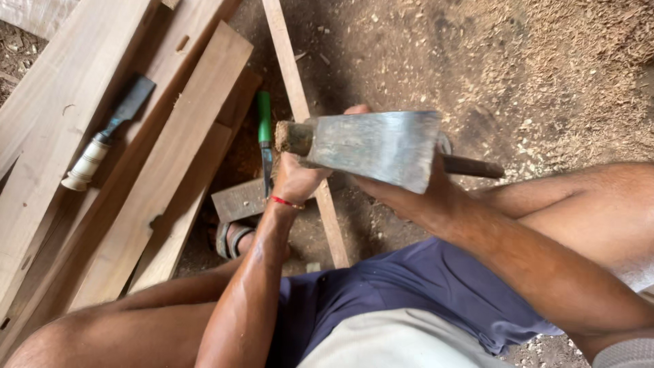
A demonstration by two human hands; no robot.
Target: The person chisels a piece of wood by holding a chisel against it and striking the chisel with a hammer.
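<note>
Hatchet head [375, 146] hangs raised over a thin wooden strip [310, 136], right hand [409, 194] closed round its handle just under the blade, likely for control. Left hand [296, 178] is closed round a green-handled chisel [264, 140] held upright; a white-handled chisel [105, 133] lies apart on planks [163, 170].

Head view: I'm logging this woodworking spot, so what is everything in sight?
Axe head: one, grey metal, raised at centre on a dark handle.
Green-handled chisel: one, upright beside the left hand.
Pale-handled chisel: one, lying on the planks at left.
Planks: several, light brown, stacked at left.
Thin strip: one, pale wood, running up the middle.
Wood shavings: many, tan, over the ground at right.
Sandalled foot: one, by the planks.
Left hand: red wristband, on the strip.
Right hand: grips the axe.
</note>
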